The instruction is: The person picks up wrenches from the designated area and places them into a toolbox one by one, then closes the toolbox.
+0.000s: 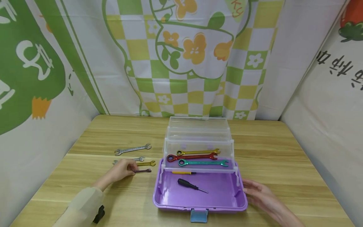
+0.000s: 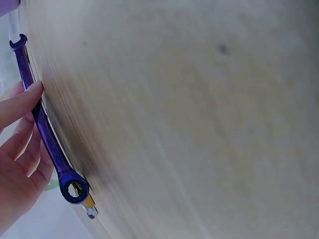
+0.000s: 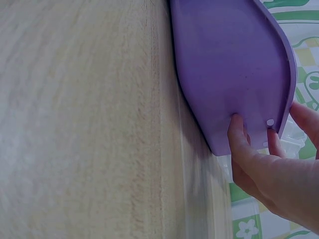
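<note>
My left hand (image 1: 123,169) pinches the purple wrench (image 1: 143,171) at nine o'clock of the toolbox (image 1: 170,201) — right hand (image 1: 259,195) steadies it, fingers loose. Next: lift into tray.

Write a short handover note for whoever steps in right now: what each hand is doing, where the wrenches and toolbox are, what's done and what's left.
Left hand: fingers on the purple wrench lying on the table; grip not yet clear.
Right hand: steadying the right side of the purple toolbox, thumb on its wall.
Done: gold, red and teal wrenches lie in the clear upper tray. A black screwdriver sits in the bottom.
Left: on the table beside the box, two silver wrenches, a small gold wrench and the purple one.
</note>
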The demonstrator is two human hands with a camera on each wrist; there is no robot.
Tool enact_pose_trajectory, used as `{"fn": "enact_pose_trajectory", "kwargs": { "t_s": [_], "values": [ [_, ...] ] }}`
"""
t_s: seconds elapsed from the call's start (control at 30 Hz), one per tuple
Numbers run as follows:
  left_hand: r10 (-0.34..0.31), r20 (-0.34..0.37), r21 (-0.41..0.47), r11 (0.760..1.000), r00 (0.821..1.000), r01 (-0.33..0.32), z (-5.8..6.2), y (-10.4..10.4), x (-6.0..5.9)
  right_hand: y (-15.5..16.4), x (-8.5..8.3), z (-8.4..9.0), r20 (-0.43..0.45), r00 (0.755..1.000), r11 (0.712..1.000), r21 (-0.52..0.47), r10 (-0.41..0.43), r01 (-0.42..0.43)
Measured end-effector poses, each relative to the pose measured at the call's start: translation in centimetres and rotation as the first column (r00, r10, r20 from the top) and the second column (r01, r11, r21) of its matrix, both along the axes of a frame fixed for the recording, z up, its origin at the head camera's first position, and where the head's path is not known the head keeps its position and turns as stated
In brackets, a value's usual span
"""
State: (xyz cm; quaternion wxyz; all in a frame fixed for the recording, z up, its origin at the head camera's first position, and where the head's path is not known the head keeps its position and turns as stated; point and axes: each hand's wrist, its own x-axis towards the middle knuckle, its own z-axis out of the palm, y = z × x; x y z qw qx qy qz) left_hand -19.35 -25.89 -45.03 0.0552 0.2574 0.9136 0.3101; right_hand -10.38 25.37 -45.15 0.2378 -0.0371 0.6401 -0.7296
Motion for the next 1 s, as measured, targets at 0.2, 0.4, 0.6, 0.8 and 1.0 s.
{"fn": "enact_pose_trajectory", "kwargs": {
  "t_s": [0.2,0.4,0.6,0.8,1.0],
  "values": [
    [0.001,0.004,0.015,1.000,1.000,-0.001,-0.1,-0.2,0.0,0.1,-0.1,-0.2,-0.004,1.000,1.000,-0.016,0.004,-0.004],
    [0.006,0.007,0.034,0.999,1.000,-0.006,0.1,-0.4,0.0,0.1,-0.1,-0.2,-0.003,1.000,1.000,-0.022,0.007,-0.007],
    [0.030,-0.005,0.040,0.999,1.000,-0.030,0.5,-0.3,0.1,0.1,-0.1,-0.2,-0.006,1.000,1.000,-0.024,0.008,-0.008],
    [0.028,-0.054,0.070,0.997,0.998,-0.024,1.0,-0.3,0.4,0.1,-0.1,-0.2,-0.009,1.000,0.999,-0.035,0.020,-0.020],
    [0.050,-0.092,0.102,0.994,0.995,-0.041,1.8,-0.1,0.7,0.2,0.0,-0.2,-0.007,1.000,0.998,-0.059,0.028,-0.029]
  ]
}}
